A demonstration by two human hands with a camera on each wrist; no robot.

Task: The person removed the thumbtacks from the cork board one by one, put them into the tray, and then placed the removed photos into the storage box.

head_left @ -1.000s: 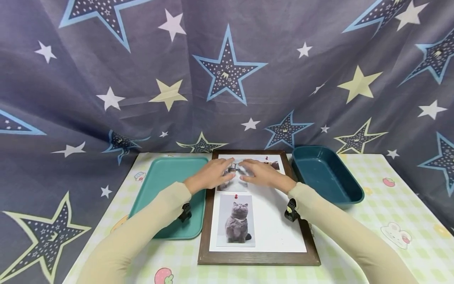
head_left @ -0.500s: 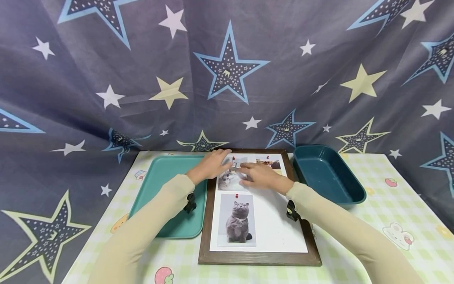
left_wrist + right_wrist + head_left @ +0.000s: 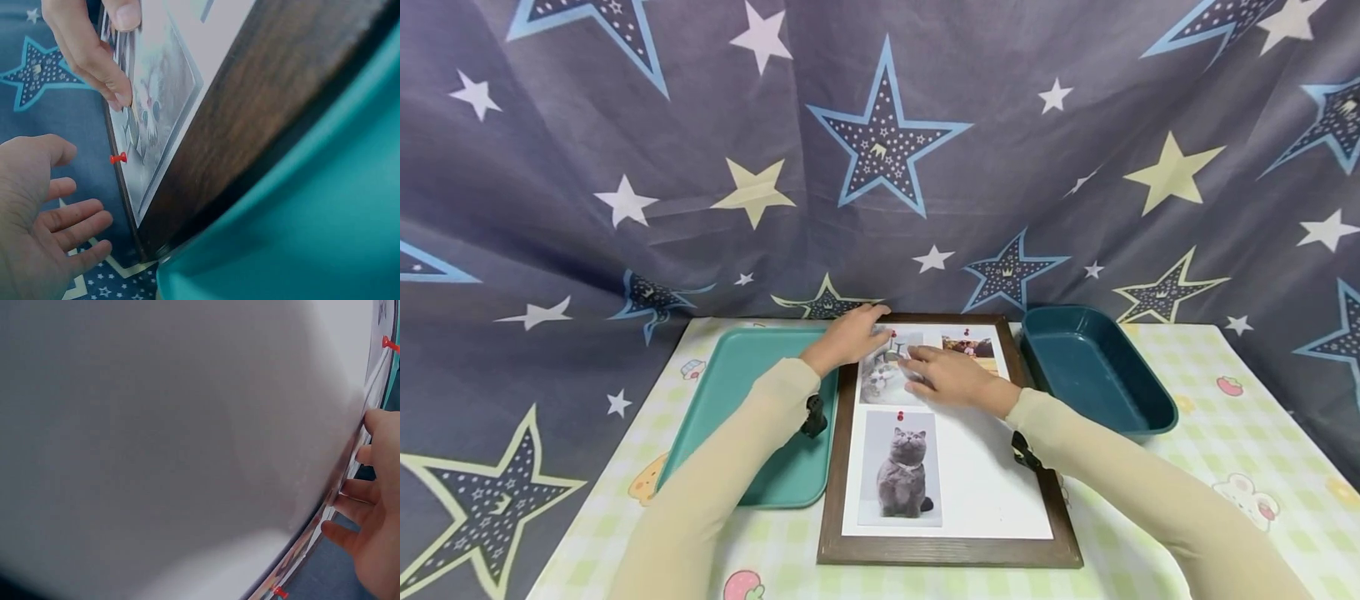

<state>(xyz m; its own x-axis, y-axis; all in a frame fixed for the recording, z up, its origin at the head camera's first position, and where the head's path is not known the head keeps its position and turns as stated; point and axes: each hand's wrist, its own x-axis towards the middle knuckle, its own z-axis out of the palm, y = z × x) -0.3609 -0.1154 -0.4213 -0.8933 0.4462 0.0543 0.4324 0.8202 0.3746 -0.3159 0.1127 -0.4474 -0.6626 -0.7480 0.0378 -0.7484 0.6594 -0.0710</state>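
A white pin board [image 3: 985, 467] in a brown wooden frame lies on the table. My left hand [image 3: 847, 337] is over its upper left corner, fingers spread and holding nothing; the left wrist view shows that palm [image 3: 25, 206] beside a red push pin [image 3: 118, 158]. The pin is in the top of a pale cat photo [image 3: 880, 385]. My right hand [image 3: 953, 377] has its fingertips at that photo's right side, fingers extended. Below it, a grey cat photo [image 3: 901, 475] carries a red push pin [image 3: 900, 416]. Another pinned photo [image 3: 973, 343] is partly hidden behind the right hand.
On the left, a flat teal tray [image 3: 797, 492] reaches the frame's side, under my left forearm. A deep dark teal bin [image 3: 1093, 375] stands right of the frame. The checked tablecloth [image 3: 1187, 475] runs back to a star-patterned curtain [image 3: 700, 125].
My left hand has moved up and away from the pale cat photo to the frame's corner, uncovering its red push pin. The right hand has stayed nearly in place.
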